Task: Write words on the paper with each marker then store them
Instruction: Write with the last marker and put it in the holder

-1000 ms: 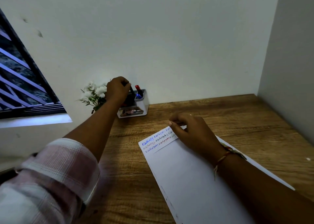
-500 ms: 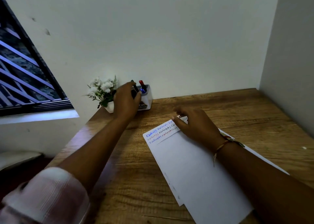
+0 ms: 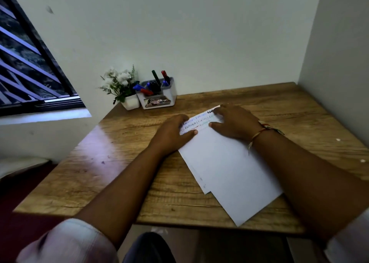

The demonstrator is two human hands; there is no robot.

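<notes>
While the left hand (image 3: 169, 133) and right hand (image 3: 235, 123) rest flat on the paper (image 3: 229, 163), its coloured handwriting is illegible.

Home study corner: desk (image 3: 139, 182), marker holder (image 3: 159, 97), window (image 3: 30, 63)

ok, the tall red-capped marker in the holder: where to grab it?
I'd pinch the tall red-capped marker by its exposed top end, from above: only that end clears the holder rim, and the dark-capped marker stands close on its left.
</notes>
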